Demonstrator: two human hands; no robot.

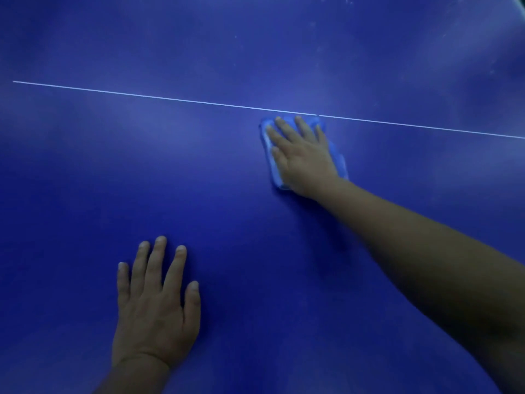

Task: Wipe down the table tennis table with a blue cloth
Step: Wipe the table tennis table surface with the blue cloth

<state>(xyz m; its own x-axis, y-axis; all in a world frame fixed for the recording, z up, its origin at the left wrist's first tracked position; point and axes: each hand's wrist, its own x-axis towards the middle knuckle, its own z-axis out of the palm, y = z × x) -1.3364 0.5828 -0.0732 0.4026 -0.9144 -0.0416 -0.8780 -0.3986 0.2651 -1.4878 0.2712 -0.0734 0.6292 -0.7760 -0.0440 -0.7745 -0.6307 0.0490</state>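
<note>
Left hand: flat, fingers straight, resting on tabletop. Right hand: flat, pressing blue cloth beside white line. Cloth likely soft, light; best palmed centrally.

**Smooth painted top, soft cloth**

The bench has a hard, smooth, deep blue top with a low sheen: soft pale patches of light lie on it instead of sharp reflections. Faint hazy smears and small pale specks mark the far part. A thin white line runs across it, flat like paint, with a tiny break near the cloth. The cloth is lighter blue, soft and matt, a folded fabric with rumpled, paler edges showing beside the fingers.
</note>
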